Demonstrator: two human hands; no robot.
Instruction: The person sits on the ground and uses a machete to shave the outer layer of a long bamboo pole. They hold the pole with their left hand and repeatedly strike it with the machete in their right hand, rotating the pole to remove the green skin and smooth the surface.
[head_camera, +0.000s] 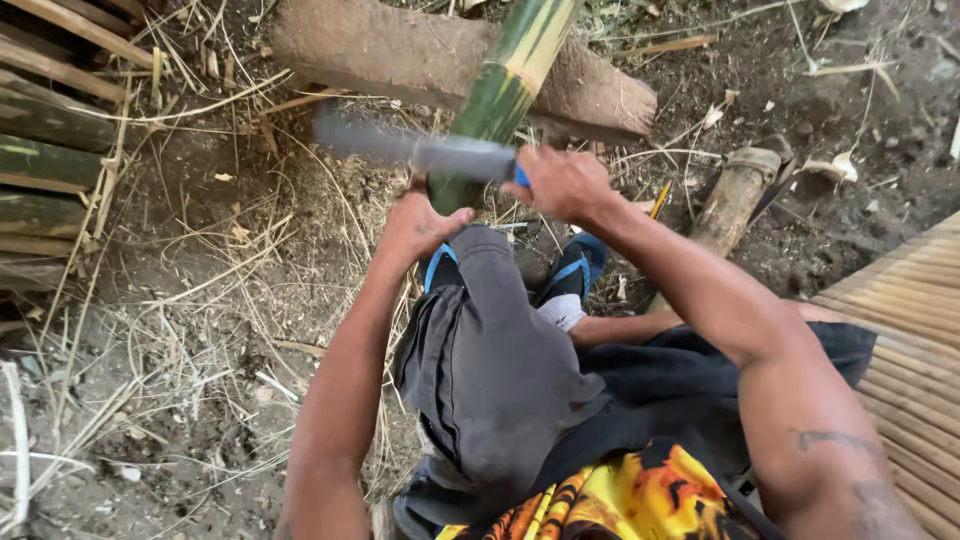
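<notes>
Hands at centre frame, both busy on a green bamboo pole (505, 85). Left hand (425, 222) clenched around the near end of the pole, thumb up against its cut end. Right hand (562, 182) wrapped tight on the blue handle of a long knife (420, 150); blade runs leftward from the fist, blurred, lying across the pole just above the left hand.

Pole slants up and to the right, green with yellow stripes, its middle resting on a thick brown log (400, 50) that lies crosswise on the ground.

Below the hands: bent knee in grey shorts (490, 370), blue sandals (580, 265) on the feet just behind the pole's near end, yellow and orange patterned shirt (620, 500) at the bottom edge.

Right of the sandals: short dry bamboo piece (735, 195) on the dirt, near but apart from the right forearm. Woven bamboo mat (910, 320) at right edge. Stack of green bamboo lengths (45, 170) at left edge, well apart from the hands. Ground is dark soil strewn with dry straw (190, 300). No packages, labels or signs visible.
</notes>
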